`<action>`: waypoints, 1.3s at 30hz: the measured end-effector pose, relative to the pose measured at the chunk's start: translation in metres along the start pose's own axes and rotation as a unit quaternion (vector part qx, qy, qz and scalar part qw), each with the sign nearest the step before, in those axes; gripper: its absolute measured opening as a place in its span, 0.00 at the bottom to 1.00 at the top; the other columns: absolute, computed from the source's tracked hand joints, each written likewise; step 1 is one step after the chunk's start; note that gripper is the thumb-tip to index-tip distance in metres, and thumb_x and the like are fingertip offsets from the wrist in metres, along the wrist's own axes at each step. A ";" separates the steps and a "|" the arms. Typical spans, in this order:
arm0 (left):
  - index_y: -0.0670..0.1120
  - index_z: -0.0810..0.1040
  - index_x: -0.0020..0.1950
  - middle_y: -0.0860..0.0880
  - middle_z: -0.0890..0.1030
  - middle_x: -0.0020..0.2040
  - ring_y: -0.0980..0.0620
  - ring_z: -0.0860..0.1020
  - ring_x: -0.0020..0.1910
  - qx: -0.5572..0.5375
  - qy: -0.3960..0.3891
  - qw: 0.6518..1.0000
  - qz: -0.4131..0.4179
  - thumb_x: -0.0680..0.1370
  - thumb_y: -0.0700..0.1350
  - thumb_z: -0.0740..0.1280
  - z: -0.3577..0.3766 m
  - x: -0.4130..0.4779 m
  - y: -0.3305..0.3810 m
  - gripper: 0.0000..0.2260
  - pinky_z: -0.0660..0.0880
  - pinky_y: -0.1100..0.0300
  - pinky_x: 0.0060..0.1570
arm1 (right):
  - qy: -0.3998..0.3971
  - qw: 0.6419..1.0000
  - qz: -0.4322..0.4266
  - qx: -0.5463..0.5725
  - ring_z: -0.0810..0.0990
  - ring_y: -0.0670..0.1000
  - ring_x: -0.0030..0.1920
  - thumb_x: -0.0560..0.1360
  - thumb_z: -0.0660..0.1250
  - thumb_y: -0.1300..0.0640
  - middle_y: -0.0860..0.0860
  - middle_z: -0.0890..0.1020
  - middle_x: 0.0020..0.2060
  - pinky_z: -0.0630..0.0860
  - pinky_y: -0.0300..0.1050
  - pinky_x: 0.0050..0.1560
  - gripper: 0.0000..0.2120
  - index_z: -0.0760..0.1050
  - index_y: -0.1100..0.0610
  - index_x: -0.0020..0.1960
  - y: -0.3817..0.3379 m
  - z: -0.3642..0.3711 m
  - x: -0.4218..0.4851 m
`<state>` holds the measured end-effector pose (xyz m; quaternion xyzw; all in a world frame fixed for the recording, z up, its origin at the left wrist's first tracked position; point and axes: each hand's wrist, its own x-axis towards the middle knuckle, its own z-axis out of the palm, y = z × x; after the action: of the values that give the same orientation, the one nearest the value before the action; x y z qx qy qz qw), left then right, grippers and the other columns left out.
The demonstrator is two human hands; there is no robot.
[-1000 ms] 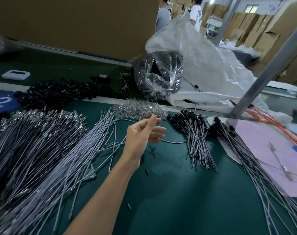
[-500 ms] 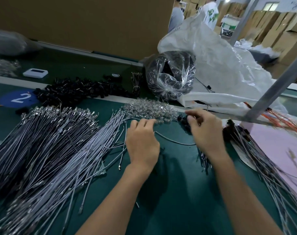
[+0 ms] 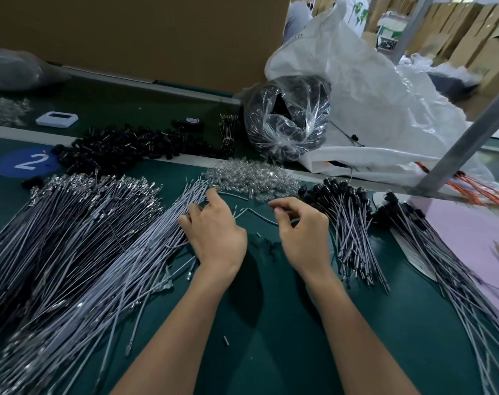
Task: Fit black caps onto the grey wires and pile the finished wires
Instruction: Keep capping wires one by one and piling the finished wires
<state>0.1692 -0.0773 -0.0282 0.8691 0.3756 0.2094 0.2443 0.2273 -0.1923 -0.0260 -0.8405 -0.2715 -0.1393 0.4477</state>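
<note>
Grey wires (image 3: 105, 252) lie thin, straight, silver-tipped, fanned.

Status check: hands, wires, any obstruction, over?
Left hand fingers spread on uncapped grey wires. Right hand curled, grip unclear. Capped wires piled at right, black caps heaped behind. Nothing in the way.

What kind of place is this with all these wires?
Most likely a factory assembly bench: large heaps of loose grey wires, a pile of small black plastic caps on the green table, and stacked brown cardboard boxes behind.
</note>
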 end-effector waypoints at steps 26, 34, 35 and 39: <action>0.48 0.81 0.52 0.50 0.78 0.55 0.46 0.69 0.60 0.119 0.014 0.990 0.075 0.79 0.47 0.66 -0.004 -0.001 -0.001 0.06 0.66 0.54 0.56 | -0.022 0.999 0.016 0.024 0.78 0.44 0.39 0.78 0.67 0.61 0.47 0.83 0.37 0.71 0.30 0.38 0.06 0.83 0.55 0.49 0.002 0.004 -0.005; 0.44 0.79 0.49 0.49 0.83 0.40 0.49 0.80 0.37 -0.185 0.050 0.956 0.220 0.80 0.45 0.66 -0.005 -0.008 0.011 0.05 0.76 0.53 0.38 | -0.010 0.975 0.104 0.197 0.81 0.43 0.36 0.78 0.68 0.58 0.47 0.85 0.37 0.76 0.36 0.37 0.05 0.83 0.56 0.48 -0.004 -0.001 -0.001; 0.45 0.80 0.50 0.49 0.84 0.40 0.47 0.80 0.38 -0.187 0.027 0.950 0.247 0.80 0.44 0.66 -0.003 -0.010 0.013 0.05 0.77 0.51 0.38 | -0.008 0.961 0.123 0.246 0.80 0.42 0.34 0.78 0.68 0.59 0.47 0.84 0.35 0.74 0.34 0.35 0.05 0.83 0.56 0.47 -0.005 -0.003 0.000; 0.46 0.80 0.52 0.51 0.84 0.41 0.48 0.79 0.35 -0.220 0.005 0.936 0.276 0.79 0.44 0.68 0.001 -0.013 0.014 0.04 0.76 0.50 0.37 | 0.015 0.917 0.175 0.357 0.74 0.43 0.32 0.77 0.68 0.63 0.47 0.82 0.32 0.72 0.35 0.34 0.08 0.83 0.56 0.42 -0.004 -0.011 0.003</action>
<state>0.1692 -0.0959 -0.0229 0.8620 0.0666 0.3504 0.3602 0.2274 -0.1985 -0.0151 -0.6567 -0.1447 0.0345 0.7393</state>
